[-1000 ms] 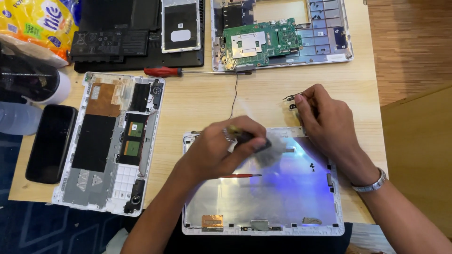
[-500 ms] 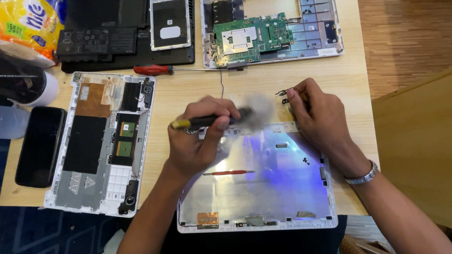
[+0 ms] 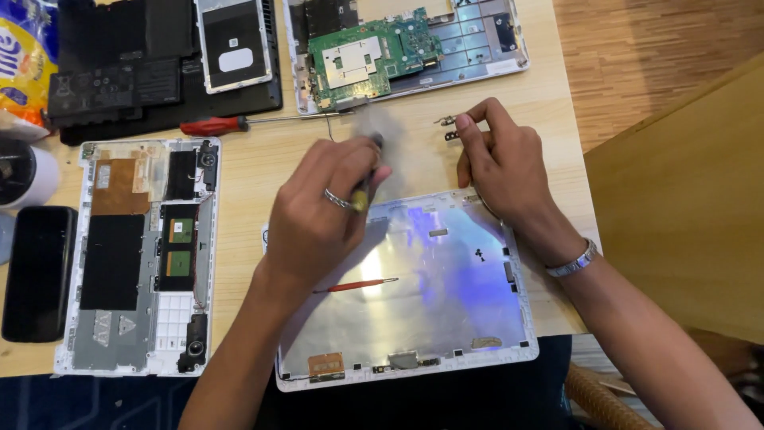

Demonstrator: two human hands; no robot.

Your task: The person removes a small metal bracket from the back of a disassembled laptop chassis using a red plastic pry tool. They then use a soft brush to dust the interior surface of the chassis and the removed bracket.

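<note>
Two bare hands are working over a wooden table [image 3: 263,171] strewn with laptop parts.

Left hand [image 3: 322,211]: fingers are curling tightly around a small brush [image 3: 368,163] with a yellowish handle; its bristle end is showing as a grey blur just above the knuckles, over the table between the silver panel and the green circuit board. A ring is sitting on one finger.

Right hand [image 3: 505,163]: fingertips are pinching narrowly onto a small metal hinge piece [image 3: 447,127] lying on the table; the wrist, wearing a metal bracelet, is lying over the upper right corner of the panel.

Silver laptop lid panel [image 3: 430,295]: lying flat at the near table edge, under both forearms, with a thin red stick [image 3: 356,284] resting on it.

White laptop base [image 3: 139,255]: lying open to the left, beside a black phone [image 3: 37,271].

Green circuit board [image 3: 370,56]: sitting in a white chassis at the far edge.

Red-handled screwdriver [image 3: 215,125]: lying near the far left, just below a black battery tray [image 3: 119,76].
</note>
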